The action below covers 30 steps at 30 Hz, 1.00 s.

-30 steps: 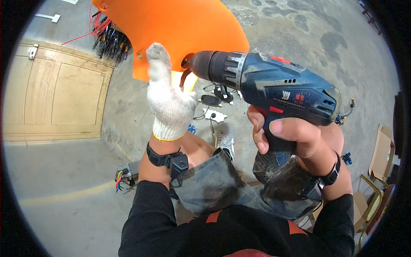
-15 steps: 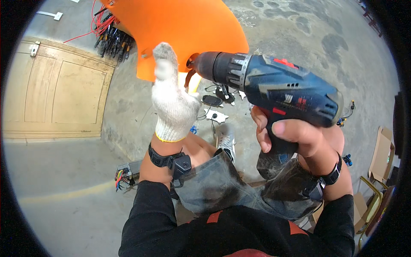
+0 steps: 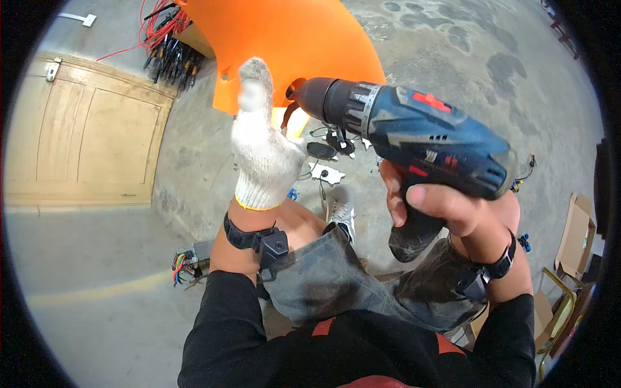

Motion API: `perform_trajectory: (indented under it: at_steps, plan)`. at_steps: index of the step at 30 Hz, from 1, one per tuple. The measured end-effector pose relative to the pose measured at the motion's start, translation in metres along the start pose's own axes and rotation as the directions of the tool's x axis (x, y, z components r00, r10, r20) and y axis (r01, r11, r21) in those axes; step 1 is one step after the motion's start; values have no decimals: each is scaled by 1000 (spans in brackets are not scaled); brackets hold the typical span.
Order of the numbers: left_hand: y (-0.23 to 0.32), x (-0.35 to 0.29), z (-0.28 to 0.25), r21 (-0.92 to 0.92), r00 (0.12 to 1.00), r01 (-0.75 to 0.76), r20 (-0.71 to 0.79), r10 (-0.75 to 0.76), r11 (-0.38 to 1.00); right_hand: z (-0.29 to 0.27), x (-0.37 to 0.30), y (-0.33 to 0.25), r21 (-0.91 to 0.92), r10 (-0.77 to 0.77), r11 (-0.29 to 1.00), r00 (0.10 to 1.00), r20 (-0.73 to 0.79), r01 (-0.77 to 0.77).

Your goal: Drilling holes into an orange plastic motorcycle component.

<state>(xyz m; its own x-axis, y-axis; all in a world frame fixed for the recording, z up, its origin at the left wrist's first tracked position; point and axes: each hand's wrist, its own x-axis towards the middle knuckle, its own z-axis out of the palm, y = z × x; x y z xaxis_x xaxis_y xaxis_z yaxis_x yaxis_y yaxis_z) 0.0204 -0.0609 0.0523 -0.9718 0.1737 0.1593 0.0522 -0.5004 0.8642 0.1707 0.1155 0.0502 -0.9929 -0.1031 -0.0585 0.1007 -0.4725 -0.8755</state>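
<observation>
A curved orange plastic panel (image 3: 304, 39) is in front of me. My gloved left hand (image 3: 265, 155), in a white knitted glove, grips its near edge; one digit lies up along the panel's face, and the other fingers are mostly hidden. My bare right hand (image 3: 446, 204) is wrapped round the handle of a blue cordless drill (image 3: 440, 132). The drill points left, its black chuck (image 3: 317, 97) close against a round hole (image 3: 295, 88) in the panel. The bit cannot be made out. A dark curled strip hangs below the hole. Another small hole (image 3: 224, 76) sits near the panel's left corner.
Black tools and red cable (image 3: 171, 55) lie behind the panel at far left. A wooden door panel (image 3: 97, 136) is to the left. Small black and white parts (image 3: 323, 161) with cables lie by my shoe. A metal box with coloured wires (image 3: 191, 258) and cardboard (image 3: 576, 236) flank me.
The panel has shifted slightly right and tilted a little, and my left hand has moved with it. The drill's rear has dipped slightly; both hands keep their holds.
</observation>
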Motion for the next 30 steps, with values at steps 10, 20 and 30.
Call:
perform_trajectory:
  at_steps: [10,20,30]
  plan:
    - [0,1,-12,258,996,-80,64,65,963,4,0,1,-39,-2,999,1000,6,3]
    - [-9,3,-12,480,978,-205,132,161,853,2,-2,3,14,-2,1000,1000,-2,2]
    - [-2,0,-8,212,991,-26,136,-4,977,-1,0,10,9,-44,999,998,44,44]
